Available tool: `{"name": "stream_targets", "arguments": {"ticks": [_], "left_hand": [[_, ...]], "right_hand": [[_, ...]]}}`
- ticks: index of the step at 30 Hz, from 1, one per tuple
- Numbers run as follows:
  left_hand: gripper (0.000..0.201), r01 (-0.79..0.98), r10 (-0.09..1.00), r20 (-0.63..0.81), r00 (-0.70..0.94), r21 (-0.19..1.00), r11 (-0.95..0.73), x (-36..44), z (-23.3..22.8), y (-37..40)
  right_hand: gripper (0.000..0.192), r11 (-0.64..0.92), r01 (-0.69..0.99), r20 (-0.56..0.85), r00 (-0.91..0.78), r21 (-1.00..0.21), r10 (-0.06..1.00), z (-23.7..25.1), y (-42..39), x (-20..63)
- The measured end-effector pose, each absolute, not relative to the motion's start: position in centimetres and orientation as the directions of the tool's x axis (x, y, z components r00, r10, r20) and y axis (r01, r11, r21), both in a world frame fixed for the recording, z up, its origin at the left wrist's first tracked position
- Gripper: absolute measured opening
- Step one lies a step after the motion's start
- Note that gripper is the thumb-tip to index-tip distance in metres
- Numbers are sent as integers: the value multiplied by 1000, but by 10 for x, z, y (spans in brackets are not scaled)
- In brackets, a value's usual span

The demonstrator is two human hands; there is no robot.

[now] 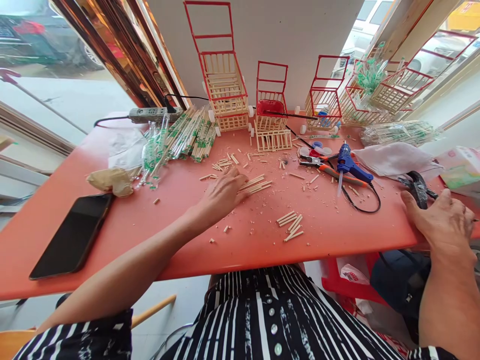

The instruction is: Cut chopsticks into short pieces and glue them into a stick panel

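My left hand [224, 192] lies on the table with its fingers closed around the left end of a small bundle of thin wooden sticks [258, 185]. The sticks point right, and the hand hides their other ends. At the far right, my right hand [444, 220] has its thumb and fingers apart beside a black hand tool [419, 189]; I cannot tell whether it touches the tool. Several short cut sticks [290, 225] lie in a loose group near the table's front edge.
Small stick-built carts with red handles [225, 85] stand along the back. A blue glue gun [350, 165] and orange-handled pliers [318, 164] lie right of centre. Wrapped stick bundles [191, 135], a power strip [153, 115] and a phone [73, 235] are on the left of the red table [180, 255].
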State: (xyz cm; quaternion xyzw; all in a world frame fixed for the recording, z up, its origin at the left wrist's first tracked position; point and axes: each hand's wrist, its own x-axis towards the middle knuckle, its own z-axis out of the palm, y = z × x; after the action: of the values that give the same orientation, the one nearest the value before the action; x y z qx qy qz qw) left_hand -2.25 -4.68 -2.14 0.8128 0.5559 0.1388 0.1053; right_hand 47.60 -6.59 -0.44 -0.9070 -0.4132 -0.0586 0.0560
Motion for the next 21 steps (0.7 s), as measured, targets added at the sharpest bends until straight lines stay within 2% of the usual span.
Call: {"name": "stream_targets", "arguments": {"ticks": [6,9,12,16,18,21], "left_hand": [[15,873,946,70,316,370,-319,-22,-21,-45],[11,866,941,74,331,373,-334,-23,-23,-44],[7,865,942,58,331,380,-328,-22,-22,-44],[6,856,941,71,332,397,-332,-21,-20,-44],[5,853,942,57,330,409,-323,-21,-18,-45],[2,856,946,20,323,421,-301,-20,-15,-45]], "right_hand": [[105,-611,788,179,613,-75,769,0,-64,479],[93,-573,815,251,574,-84,780,7,-63,476],[81,-470,877,371,470,-99,801,19,-61,462],[73,-241,966,500,253,-90,828,36,-53,423],[68,-63,995,530,97,-83,842,42,-46,395],[57,242,961,491,-147,-135,859,44,-31,347]]}}
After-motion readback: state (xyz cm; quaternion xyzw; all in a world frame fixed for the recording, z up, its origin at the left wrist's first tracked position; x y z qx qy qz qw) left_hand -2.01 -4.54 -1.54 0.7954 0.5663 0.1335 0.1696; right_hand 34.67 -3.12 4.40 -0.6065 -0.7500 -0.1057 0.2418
